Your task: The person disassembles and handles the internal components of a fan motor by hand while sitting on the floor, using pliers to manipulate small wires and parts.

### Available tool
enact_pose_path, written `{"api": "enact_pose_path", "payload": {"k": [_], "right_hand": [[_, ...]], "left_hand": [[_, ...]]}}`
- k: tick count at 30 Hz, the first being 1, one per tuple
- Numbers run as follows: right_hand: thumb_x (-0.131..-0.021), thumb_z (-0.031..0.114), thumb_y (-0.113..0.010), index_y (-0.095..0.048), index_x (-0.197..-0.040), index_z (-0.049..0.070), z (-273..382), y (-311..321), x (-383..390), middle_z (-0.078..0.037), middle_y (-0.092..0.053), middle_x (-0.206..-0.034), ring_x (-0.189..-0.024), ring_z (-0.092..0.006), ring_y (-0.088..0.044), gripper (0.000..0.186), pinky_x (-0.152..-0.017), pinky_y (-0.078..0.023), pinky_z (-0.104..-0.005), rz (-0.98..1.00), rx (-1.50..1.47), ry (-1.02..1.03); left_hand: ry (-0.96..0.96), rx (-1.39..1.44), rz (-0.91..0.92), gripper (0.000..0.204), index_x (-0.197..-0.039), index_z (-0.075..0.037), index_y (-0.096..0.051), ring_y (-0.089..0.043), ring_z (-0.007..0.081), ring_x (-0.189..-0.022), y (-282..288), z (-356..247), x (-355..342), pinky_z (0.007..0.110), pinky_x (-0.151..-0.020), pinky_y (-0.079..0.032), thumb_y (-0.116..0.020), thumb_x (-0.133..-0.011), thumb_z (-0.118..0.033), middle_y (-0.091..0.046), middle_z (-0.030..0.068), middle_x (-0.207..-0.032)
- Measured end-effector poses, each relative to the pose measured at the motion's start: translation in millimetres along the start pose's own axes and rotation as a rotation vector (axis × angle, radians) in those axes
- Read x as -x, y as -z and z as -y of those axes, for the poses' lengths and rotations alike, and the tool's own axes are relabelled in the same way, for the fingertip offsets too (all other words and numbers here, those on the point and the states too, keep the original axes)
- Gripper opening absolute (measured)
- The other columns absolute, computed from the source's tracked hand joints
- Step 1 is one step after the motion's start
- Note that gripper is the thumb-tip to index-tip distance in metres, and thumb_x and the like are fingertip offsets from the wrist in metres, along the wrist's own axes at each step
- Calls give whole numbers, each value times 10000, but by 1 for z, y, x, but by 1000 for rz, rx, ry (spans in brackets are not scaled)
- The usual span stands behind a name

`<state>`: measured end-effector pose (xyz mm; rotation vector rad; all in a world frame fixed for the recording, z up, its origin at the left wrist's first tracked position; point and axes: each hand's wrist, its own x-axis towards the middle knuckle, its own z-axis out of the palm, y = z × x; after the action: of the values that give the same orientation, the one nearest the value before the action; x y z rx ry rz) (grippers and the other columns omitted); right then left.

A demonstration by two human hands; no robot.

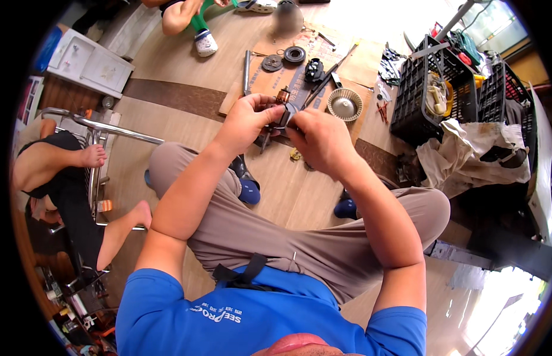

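Above my crossed legs, my left hand (246, 123) grips a small motor part (283, 95) with copper-coloured windings and a dark shaft. My right hand (320, 141) is closed at the grey metal piece (289, 112) beside it, fingers curled against it; their tips are partly hidden. Behind my hands, a cardboard sheet (270, 41) on the floor bears a metal rod (247, 71), a black ring (294, 54), a round dark plate (272, 63), a black housing (314, 69), long dark tools (328, 74) and a silver finned wheel (345, 104).
Black crates (409, 101) with tools and a crumpled cloth (466, 154) stand at right. At left are a chrome-framed seat (128, 133), another person's bare legs (62, 154) and a white cabinet (80, 62). Another person's foot in a white clog (205, 44) is beyond the cardboard.
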<state>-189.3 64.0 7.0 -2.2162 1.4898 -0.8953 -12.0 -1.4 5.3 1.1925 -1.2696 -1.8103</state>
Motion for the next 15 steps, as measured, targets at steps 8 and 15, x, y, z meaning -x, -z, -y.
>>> {"api": "enact_pose_path", "payload": {"k": [8,15], "right_hand": [[-824,163,-601,-522,-750,85,-1,-9,7,-78,-536,-730,-699,-287,-582,134,-591,-479,-408,-99,91,114],[-774,94,-594,-554,-768,86,-33,21,-2,-69,-536,-742,-743,-257,-570,41,-644,-470,-372,-183,313,124]], "left_hand": [[-102,415,128,327,-1127,15,-546,-665,253,-875,33,0,-11,398,-765,-570,-525,-967,-270,-644,158,-1013],[-155,470,333,412,-1247,-5,-484,-620,312,-1046,29,-7,0,452,-836,-555,-520,-958,-296,-594,215,-1173]]}}
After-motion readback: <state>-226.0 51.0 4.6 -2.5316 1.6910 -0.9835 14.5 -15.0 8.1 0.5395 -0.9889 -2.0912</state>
